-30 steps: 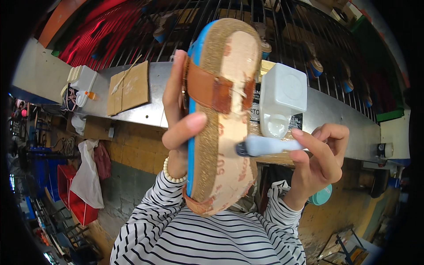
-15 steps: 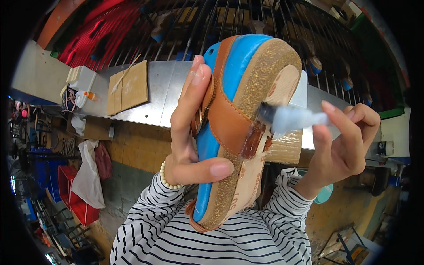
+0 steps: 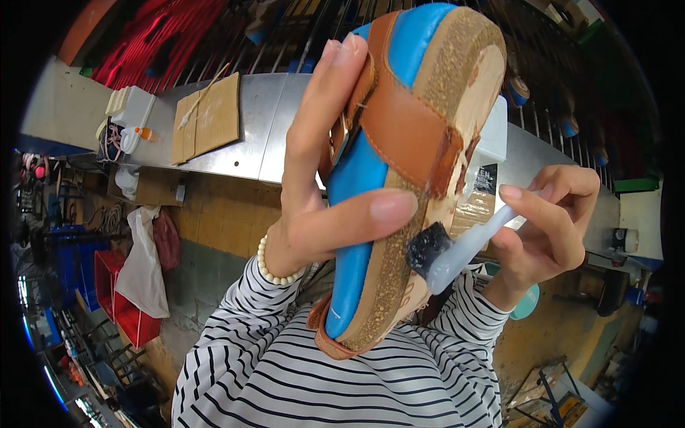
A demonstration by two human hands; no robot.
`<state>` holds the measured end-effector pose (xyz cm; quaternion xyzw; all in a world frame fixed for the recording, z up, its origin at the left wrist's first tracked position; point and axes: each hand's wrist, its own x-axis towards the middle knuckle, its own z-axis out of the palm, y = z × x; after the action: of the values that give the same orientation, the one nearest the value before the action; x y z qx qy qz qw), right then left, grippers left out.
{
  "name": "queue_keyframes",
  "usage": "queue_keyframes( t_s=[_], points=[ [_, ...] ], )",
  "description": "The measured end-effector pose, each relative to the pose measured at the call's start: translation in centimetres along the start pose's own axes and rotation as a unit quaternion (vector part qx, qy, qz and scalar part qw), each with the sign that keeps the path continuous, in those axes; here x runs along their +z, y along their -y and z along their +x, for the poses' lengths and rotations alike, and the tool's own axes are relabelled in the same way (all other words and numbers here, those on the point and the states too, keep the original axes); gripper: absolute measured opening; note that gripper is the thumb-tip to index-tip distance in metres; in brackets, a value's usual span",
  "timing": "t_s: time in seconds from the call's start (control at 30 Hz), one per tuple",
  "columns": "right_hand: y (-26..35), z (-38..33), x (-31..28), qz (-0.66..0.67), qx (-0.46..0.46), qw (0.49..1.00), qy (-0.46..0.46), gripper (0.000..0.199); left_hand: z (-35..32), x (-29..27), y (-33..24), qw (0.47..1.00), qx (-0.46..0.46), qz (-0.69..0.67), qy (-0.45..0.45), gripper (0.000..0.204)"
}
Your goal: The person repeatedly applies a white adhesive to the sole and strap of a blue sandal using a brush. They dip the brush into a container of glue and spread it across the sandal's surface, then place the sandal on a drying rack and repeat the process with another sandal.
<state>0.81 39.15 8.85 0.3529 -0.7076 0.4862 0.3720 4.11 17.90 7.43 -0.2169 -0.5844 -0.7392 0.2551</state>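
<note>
My left hand [image 3: 303,217] is wrapped round a sandal [image 3: 410,135], which stands tilted with its underside turned to the right. It has a blue body, a wide brown stitched strap and a speckled cork-like side layer. Where the strap folds over the bottom edge, its end looks dark and wet. A brush [image 3: 467,246] with a pale handle is pinched between the fingers of my right hand [image 3: 549,228]. Its dark bristles lie at the cork edge, below the strap end and close to my left thumb; I cannot tell whether they touch.
Beyond the sandal runs a metal bench [image 3: 260,121] with a piece of cardboard [image 3: 210,118] and a stick on it. A white container [image 3: 492,135] stands behind the sandal. Further off are a rack of bars and more blue shoes. A red crate [image 3: 132,314] is at lower left.
The sandal has risen and turned slightly, moving up and right with my left hand. The brush has come down from the strap area to the lower cork edge, its handle now slanting.
</note>
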Motion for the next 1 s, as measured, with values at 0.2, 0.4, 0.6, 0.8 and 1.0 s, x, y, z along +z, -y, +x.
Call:
queue_keyframes(
  t_s=[0.2,0.4,0.6,0.8,1.0],
  points=[
    [0.2,-1.0,0.5,0.033,0.003,0.999,-0.023,0.048,1.2,0.3,-0.8,0.98,-0.072,-0.146,-0.112,0.093],
    [0.9,-0.8,-0.4,0.03,-0.029,0.999,0.028,0.048,1.4,0.0,1.0,0.996,0.003,-0.014,-0.09,0.091],
    [-0.1,-1.1,0.7,-0.073,0.112,0.99,-0.04,0.04,1.5,-1.4,2.6,0.952,0.169,0.254,-0.041,0.089],
    [1.4,-2.1,0.7,0.035,0.091,0.995,-0.023,0.038,1.3,-2.9,4.2,0.892,0.256,0.369,-0.05,0.09],
    [2.0,-1.4,0.4,-0.071,0.056,0.995,-0.039,0.047,0.6,-1.9,4.2,0.897,0.232,0.373,-0.053,0.091]
  ],
)
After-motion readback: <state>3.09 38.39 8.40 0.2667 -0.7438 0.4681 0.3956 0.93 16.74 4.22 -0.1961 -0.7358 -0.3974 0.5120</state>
